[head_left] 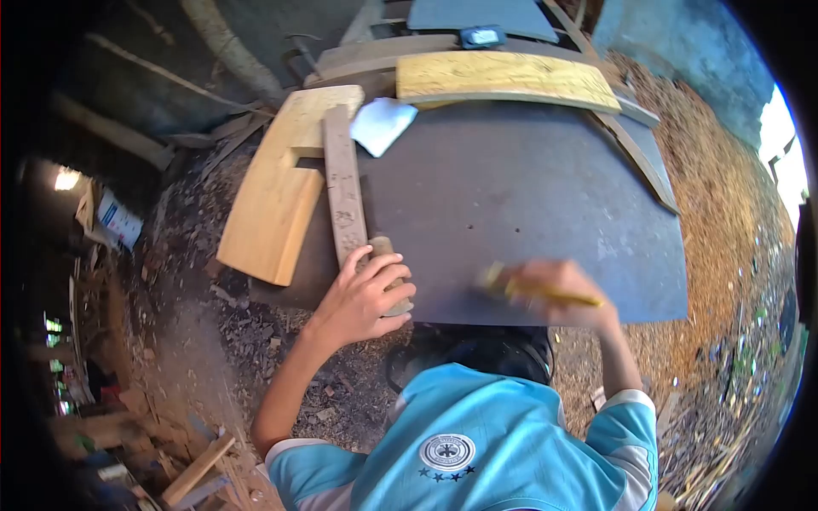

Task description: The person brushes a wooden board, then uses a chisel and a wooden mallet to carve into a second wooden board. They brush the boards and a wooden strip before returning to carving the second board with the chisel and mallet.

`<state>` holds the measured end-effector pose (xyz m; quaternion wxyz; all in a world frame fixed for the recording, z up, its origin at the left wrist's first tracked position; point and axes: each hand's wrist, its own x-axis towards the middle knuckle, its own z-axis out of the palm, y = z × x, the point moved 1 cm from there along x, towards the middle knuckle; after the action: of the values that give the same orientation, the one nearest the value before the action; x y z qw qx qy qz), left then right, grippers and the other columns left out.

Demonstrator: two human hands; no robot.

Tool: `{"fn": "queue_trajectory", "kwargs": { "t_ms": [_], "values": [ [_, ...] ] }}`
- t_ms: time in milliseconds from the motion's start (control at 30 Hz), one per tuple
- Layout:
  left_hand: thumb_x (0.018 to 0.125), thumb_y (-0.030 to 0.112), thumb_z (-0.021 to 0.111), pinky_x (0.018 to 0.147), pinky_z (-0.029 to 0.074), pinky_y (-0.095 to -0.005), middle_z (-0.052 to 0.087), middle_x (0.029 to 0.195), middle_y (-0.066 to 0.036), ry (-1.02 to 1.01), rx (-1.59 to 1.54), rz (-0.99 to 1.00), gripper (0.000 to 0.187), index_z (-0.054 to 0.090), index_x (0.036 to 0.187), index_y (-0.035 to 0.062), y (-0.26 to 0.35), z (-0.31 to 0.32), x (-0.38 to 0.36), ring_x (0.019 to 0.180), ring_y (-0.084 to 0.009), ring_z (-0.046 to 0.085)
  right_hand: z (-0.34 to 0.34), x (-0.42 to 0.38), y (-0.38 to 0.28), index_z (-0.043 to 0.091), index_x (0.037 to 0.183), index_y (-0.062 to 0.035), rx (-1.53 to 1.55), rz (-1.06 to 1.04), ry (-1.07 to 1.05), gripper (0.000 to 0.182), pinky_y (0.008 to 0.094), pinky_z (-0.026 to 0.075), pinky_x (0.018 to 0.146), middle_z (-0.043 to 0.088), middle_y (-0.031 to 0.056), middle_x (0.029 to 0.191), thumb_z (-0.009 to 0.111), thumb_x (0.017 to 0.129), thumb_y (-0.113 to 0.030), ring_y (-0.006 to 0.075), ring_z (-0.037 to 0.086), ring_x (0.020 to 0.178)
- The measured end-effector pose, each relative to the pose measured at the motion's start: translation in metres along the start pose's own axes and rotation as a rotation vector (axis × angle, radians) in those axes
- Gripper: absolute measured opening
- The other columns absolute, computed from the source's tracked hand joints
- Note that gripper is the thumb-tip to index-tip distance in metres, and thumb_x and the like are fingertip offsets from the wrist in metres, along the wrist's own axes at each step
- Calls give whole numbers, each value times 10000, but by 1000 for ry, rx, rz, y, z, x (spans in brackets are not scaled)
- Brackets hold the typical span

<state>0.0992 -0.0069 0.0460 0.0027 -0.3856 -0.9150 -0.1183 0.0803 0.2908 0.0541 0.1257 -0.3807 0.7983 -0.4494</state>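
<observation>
My left hand (pixel 368 289) is closed around the wooden handle of a chisel (pixel 381 247) near the front left of the dark board (pixel 443 204). The chisel's dark, narrow blade points away from me, beside a grey-brown wooden strip (pixel 342 170) with markings on it. Over the board's front right, my right hand (pixel 558 288) is smeared by motion. Its fingers are closed on a slim yellow-handled tool (pixel 584 299), whose tan end at the left is too blurred to make out.
Left of the strip lies a thick, notched wooden piece (pixel 264 196). A folded white paper (pixel 382 124) touches the strip's far end. Along the back edge rest a curved yellowish plank (pixel 511 78) and a small dark device (pixel 482 37). Wood chips and sawdust (pixel 724 255) cover the ground.
</observation>
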Motion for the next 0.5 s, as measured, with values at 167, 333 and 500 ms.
{"fn": "queue_trajectory", "kwargs": {
  "t_ms": [167,333,500],
  "values": [
    [658,336,730,1038,172,-550,444,1247,-100,167,-9,-269,274,651,858,166,5,0,-30,1247,-315,326,-12,35,68,588,1053,-68,-701,435,391,296,364,511,667,600,180,1026,543,764,-25,340,616,816],
    [650,238,688,1016,266,-496,396,1275,-136,329,-68,-479,234,652,862,147,3,22,-36,1264,-358,297,63,38,-46,595,1057,-51,247,-206,-450,297,375,493,819,625,126,1073,556,778,-145,279,622,925],
    [630,155,644,923,320,-514,426,1176,-160,414,55,-590,283,646,911,131,16,33,-29,1187,-358,345,-6,65,8,576,1090,8,-258,-55,51,351,334,435,864,529,182,1200,482,753,39,275,561,1050]
  ]
}}
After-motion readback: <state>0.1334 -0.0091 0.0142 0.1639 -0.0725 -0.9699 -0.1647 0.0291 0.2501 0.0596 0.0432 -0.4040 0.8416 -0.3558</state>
